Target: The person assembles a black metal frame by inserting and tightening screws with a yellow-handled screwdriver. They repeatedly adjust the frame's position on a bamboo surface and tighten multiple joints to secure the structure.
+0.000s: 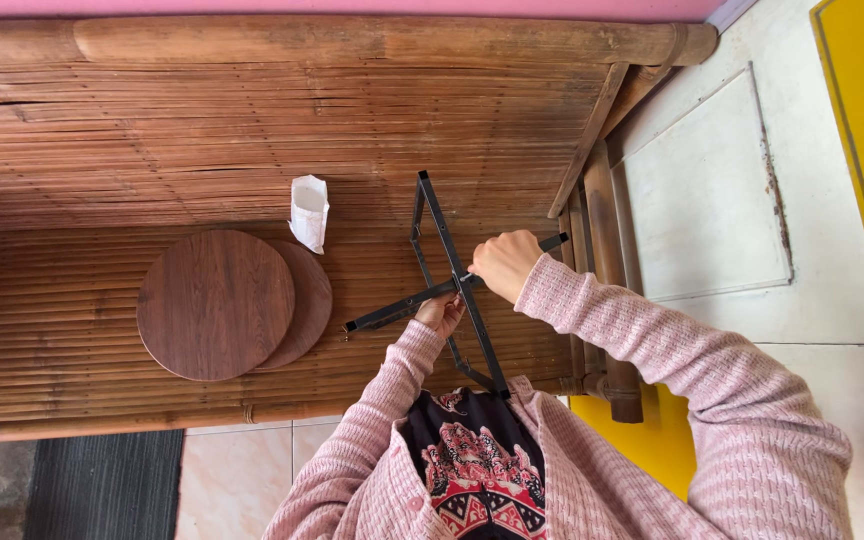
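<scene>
Metal frame (449, 285): black crossed bars, lying on the bamboo bench (102, 150) at my front.
Left hand (440, 313): fingers curled under the crossing, steadying it.
Right hand (503, 264): closed at the joint; whether it pinches a fastener, I cannot tell.
Doing it well: I'd keep the bars squared and my grip firm.

Soft, even daylight is falling over everything I am looking at, and nothing is glaring. The bench (202, 130) is showing its slats sharply. My hands are casting only faint shadows, and the discs (222, 305) are throwing a thin dark rim below themselves. The wide lens is bowing the bench's top rail near the edges. My sleeves are blurring slightly up close.
</scene>
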